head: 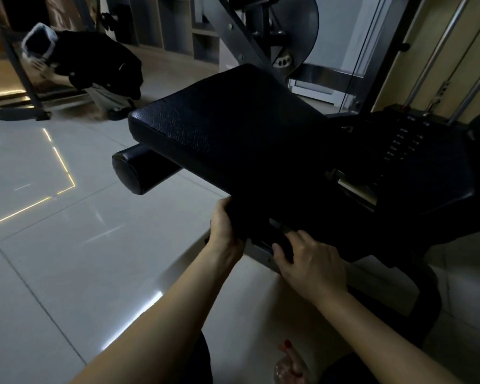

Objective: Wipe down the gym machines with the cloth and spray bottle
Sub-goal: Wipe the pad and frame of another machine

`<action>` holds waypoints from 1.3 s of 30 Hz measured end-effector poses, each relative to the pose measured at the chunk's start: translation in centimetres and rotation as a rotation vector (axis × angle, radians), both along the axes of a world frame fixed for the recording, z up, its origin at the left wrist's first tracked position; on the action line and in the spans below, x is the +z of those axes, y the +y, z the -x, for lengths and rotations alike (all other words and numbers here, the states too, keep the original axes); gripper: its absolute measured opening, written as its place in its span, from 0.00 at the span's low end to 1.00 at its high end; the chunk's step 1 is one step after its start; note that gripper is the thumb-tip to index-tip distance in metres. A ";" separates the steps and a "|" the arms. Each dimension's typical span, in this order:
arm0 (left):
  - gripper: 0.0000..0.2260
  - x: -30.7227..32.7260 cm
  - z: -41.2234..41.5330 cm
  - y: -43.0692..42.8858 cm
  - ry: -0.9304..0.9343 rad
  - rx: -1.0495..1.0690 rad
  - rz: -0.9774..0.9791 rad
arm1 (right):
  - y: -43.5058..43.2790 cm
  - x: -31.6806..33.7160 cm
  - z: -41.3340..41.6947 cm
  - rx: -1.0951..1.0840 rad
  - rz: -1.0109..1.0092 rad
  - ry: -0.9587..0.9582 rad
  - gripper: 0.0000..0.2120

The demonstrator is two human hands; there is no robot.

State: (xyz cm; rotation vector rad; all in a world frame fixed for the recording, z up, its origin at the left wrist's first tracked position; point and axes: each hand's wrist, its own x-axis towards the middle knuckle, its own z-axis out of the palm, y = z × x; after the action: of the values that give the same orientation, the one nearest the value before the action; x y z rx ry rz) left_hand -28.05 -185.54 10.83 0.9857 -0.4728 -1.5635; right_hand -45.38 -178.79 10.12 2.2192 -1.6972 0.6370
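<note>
Both hands worked at the near edge of the seat pad [233, 128] of the machine. The left hand [223, 227] gripped a dark fold at the pad's near corner, judged to be the cloth [250, 220]. The dim light made it hard to tell the cloth from the pad. The right hand [313, 261] had its fingers curled over a dark edge just below the pad, beside the grey frame [261, 253]. Whether it held cloth or frame could not be told.

Hazards:
- The fingers lay close to the frame and the mechanism under the pad, so a shift of the pad could pinch them.
- The spray bottle [287, 364] stood very near, on the floor [67, 245] below the right forearm. A knee or elbow could tip it.
- Spilled liquid would make the glossy tiles slippery.
- Poor light could leave patches of the pad unwiped.

Containers: the spray bottle was clear with a red trigger. Its fill level could not be read. The far shelves [178, 23] showed open compartments, and their contents were not visible.
</note>
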 end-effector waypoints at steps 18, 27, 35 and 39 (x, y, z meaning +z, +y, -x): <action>0.23 -0.2 2.8 3.2 -0.413 0.139 0.052 | 0.3 0.0 -0.2 -0.031 -0.029 0.024 0.21; 0.19 1.0 3.7 4.0 -0.361 0.186 0.005 | 0.2 -0.1 -0.3 -0.019 -0.021 0.024 0.23; 0.17 1.5 1.6 0.9 -0.297 0.144 -0.078 | 0.0 0.0 -0.2 -0.023 -0.024 0.034 0.22; 0.22 1.3 2.2 -0.6 -0.280 0.184 -0.093 | 0.0 -0.3 -0.1 -0.020 -0.028 0.015 0.22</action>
State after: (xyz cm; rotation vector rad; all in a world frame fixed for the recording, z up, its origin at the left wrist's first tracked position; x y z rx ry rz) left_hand -30.25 -186.15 12.13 1.2920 -0.4903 -1.2981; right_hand -45.23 -178.82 9.87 2.2171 -1.7288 0.5939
